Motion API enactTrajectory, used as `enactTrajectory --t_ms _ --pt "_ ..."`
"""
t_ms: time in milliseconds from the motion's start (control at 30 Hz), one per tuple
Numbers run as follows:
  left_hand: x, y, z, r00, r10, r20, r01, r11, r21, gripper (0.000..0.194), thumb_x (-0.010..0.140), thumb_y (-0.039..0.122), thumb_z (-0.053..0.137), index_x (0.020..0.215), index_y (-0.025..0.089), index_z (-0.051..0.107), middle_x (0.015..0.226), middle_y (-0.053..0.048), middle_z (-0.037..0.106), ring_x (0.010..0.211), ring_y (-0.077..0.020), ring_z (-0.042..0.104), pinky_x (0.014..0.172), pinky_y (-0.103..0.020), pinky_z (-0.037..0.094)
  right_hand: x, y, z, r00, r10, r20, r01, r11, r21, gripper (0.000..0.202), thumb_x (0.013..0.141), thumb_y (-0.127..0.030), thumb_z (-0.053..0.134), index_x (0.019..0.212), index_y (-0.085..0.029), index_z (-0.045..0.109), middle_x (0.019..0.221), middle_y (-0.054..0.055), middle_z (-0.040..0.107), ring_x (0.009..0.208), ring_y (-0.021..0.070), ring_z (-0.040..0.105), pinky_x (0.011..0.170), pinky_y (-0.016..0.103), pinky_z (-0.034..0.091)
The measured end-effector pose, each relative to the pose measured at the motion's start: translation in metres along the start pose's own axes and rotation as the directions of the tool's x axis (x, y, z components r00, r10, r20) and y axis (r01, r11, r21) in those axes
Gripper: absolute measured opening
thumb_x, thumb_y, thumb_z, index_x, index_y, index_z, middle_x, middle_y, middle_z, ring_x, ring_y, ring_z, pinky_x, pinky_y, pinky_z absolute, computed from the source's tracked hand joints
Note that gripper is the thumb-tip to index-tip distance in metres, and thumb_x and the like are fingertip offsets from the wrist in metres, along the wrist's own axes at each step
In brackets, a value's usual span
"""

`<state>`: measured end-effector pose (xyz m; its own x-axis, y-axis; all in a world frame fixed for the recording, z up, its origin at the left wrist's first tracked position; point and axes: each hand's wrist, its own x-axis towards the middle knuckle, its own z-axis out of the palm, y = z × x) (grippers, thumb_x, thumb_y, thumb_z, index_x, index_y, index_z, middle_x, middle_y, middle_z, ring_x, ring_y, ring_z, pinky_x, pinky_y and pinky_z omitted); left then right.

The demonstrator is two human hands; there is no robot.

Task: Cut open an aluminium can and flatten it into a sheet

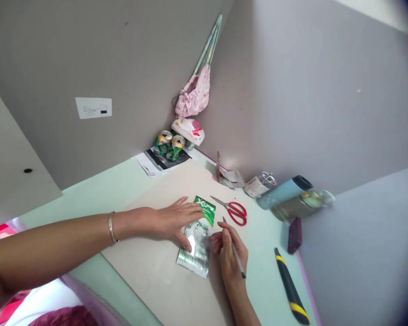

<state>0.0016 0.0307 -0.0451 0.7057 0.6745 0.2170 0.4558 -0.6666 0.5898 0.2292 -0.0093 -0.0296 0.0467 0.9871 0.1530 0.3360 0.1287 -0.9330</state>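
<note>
My left hand [178, 220] lies with fingers spread, its fingertips and thumb on a green and silver foil packet [197, 246]. The packet rests flat on a pale beige board [139, 271]. Just right of the packet, my right hand [231, 253] is closed around a slim pen [237, 259], whose tip points up and away from me. Beyond the right hand lies a pair of scissors [236, 213] with red handles, its blades pointing to the far left. Part of the packet is hidden under my left fingers.
Two crumpled green cans [175, 148] stand on papers [153, 167] in the far corner. Along the right wall are a crumpled foil wrapper [230, 178], a glass jar [256, 185], a blue bottle [280, 194], a greenish bottle [290, 207], a dark red box [294, 235] and a black-yellow tool [290, 285].
</note>
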Motion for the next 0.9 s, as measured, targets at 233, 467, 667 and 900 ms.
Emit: enactTrajectory --t_ms 233,467,667,900 --pt "0.004 0.004 -0.009 0.993 0.029 -0.113 -0.034 0.998 -0.047 0.062 0.088 0.056 0.067 0.140 0.026 0.051 0.144 -0.009 0.056 0.144 -0.0296 0.036 0.123 -0.050 0.010 -0.006 -0.009 -0.001 1.000 0.008 0.029 -0.007 1.000 -0.019 0.039 0.090 -0.057 0.059 0.095 -0.020 0.069 0.059 0.000 0.061 0.047 0.0155 0.049 0.045 0.027 0.036" --pt "0.009 0.007 -0.013 0.962 -0.005 -0.273 -0.026 0.994 -0.110 0.044 0.094 0.041 0.063 0.132 0.019 0.057 0.134 -0.011 0.059 0.134 -0.0261 0.044 0.116 -0.041 0.033 0.028 -0.071 -0.004 0.941 -0.226 0.254 0.279 0.939 -0.200 0.022 0.087 -0.042 0.067 0.079 -0.021 0.067 0.069 0.003 0.070 0.065 0.0206 0.062 0.063 0.029 0.046" --pt "0.008 0.006 -0.014 0.945 -0.029 -0.326 -0.019 0.990 -0.141 0.033 0.094 0.033 0.062 0.125 0.020 0.060 0.130 -0.011 0.060 0.133 -0.0264 0.045 0.116 -0.042 0.036 0.150 -0.118 0.035 0.873 -0.375 0.311 0.476 0.794 -0.378 0.011 0.085 -0.030 0.068 0.080 -0.020 0.071 0.077 0.004 0.074 0.071 0.0209 0.064 0.069 0.030 0.042" --pt "0.010 -0.005 -0.013 0.931 -0.059 -0.360 0.000 0.987 -0.162 0.030 0.091 0.024 0.065 0.120 0.018 0.062 0.124 -0.010 0.064 0.131 -0.0251 0.047 0.117 -0.040 0.036 0.269 -0.144 0.132 0.911 -0.303 0.281 0.410 0.743 -0.529 0.020 0.097 -0.033 0.063 0.106 -0.015 0.068 0.102 0.005 0.071 0.086 0.0180 0.068 0.080 0.036 0.056"
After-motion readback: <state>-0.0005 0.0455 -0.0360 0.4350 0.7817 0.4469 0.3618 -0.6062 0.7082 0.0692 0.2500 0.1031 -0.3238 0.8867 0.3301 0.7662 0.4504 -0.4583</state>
